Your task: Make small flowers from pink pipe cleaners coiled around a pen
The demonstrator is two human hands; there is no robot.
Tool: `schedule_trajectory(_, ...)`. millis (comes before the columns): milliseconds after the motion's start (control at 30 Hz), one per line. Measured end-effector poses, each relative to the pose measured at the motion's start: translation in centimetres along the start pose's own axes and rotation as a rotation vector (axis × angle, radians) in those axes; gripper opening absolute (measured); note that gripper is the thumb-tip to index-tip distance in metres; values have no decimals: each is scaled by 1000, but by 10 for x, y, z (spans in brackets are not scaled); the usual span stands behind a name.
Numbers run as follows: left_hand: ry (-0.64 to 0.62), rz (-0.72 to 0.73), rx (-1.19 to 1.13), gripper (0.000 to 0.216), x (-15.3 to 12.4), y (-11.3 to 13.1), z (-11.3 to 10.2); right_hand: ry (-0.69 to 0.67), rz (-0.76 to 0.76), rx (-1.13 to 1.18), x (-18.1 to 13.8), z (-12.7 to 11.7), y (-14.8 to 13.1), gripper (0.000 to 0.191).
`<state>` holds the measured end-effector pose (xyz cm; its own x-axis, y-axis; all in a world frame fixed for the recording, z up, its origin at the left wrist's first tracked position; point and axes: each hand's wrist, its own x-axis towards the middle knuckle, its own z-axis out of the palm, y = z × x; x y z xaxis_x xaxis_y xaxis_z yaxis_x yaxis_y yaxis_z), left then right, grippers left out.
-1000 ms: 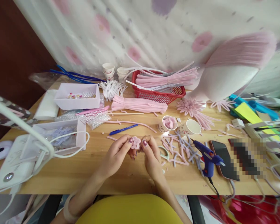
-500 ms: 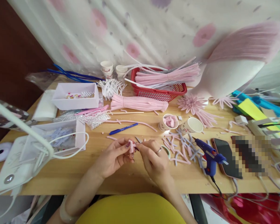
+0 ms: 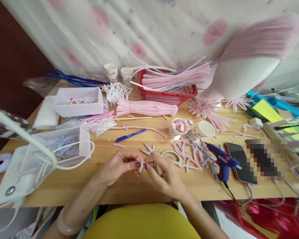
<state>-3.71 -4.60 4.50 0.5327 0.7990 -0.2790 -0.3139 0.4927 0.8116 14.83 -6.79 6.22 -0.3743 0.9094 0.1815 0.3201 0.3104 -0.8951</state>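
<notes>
- The left hand [image 3: 117, 165] is curled shut, its fingertips pinching a small pink piece [image 3: 141, 162] just above the worktop [image 3: 64, 186].
- The right hand [image 3: 167, 174] meets it from the other side, thumb and forefinger closed on the same piece.
- The piece sits between the 2 hands, mostly hidden by fingertips, so its long axis cannot be told.
- Small scissors [image 3: 146, 149] lie just beyond the fingertips, and a tape ring [image 3: 173, 155] lies near the right hand.
</notes>
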Motion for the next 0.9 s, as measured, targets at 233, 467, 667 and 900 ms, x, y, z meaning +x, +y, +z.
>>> schedule_trajectory(233,-390,116,681,17,-7,34,-3,-515,827,1075,1,5,23,10)
schedule_trajectory(467,-15,-101,140,19,-6,20,6,-169,304,576,-1,-5,11,8)
schedule_trajectory(667,92,-344,-308,27,-11,-10,10,-131,-338,-433,-6,-15,2,24)
schedule_trajectory(900,-42,-153,104,12,0,2,4,-198,339,397,-5,-8,9,11)
